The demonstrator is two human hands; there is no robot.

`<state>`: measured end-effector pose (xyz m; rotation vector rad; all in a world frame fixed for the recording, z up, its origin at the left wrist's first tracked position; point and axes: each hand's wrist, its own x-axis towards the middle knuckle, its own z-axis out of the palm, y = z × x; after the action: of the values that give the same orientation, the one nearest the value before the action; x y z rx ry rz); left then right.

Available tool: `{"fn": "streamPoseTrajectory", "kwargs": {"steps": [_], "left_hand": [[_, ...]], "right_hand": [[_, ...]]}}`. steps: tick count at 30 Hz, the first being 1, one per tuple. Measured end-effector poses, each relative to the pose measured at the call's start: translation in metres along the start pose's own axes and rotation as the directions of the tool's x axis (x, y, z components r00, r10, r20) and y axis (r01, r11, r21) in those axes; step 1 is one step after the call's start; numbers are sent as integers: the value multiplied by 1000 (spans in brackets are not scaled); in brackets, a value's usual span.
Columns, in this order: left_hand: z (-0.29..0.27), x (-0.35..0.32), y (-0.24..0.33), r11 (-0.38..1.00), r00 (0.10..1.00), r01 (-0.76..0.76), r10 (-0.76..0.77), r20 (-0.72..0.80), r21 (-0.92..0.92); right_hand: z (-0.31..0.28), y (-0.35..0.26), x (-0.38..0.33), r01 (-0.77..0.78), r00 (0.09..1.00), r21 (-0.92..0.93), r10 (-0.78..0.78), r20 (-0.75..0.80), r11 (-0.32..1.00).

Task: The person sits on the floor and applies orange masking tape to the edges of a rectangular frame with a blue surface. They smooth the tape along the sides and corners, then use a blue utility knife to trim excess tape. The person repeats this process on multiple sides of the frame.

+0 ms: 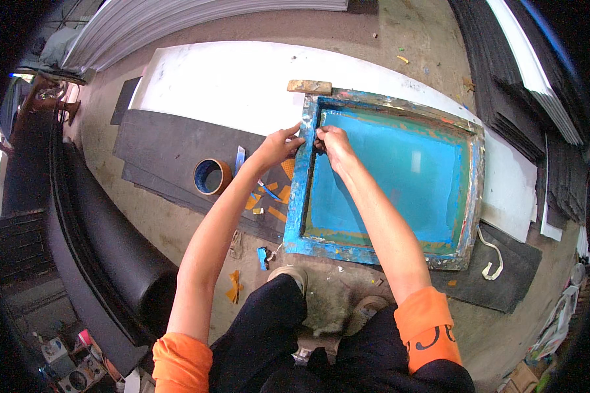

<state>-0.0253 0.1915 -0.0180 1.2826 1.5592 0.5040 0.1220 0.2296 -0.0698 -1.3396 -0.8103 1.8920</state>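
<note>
On the floor before a crouching person lay a blue-meshed screen-printing frame [387, 180], and both hands met at its near-left rail. Left hand [278, 145] and right hand [331, 141] were pinched closed on something small there, too small to identify. Judging by the tape roll [211, 176] left of the frame, edge taping seemed underway, calling next for steady pressing along the rail.
</note>
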Motion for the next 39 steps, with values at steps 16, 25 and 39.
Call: {"fn": "streamPoseTrajectory", "kwargs": {"steps": [16,25,39], "left_hand": [[-2,0,4,998,1000,21,-22,10,62],[-2,-2,-1,1000,1000,-10,10,-3,17],[2,2,0,1000,1000,-12,12,-3,-13]], "right_hand": [[11,5,-8,207,918,-304,-292,-269,930],[-10,-14,13,-110,992,-38,112,58,993],[-8,-14,8,64,995,-223,-78,-57,973]]}}
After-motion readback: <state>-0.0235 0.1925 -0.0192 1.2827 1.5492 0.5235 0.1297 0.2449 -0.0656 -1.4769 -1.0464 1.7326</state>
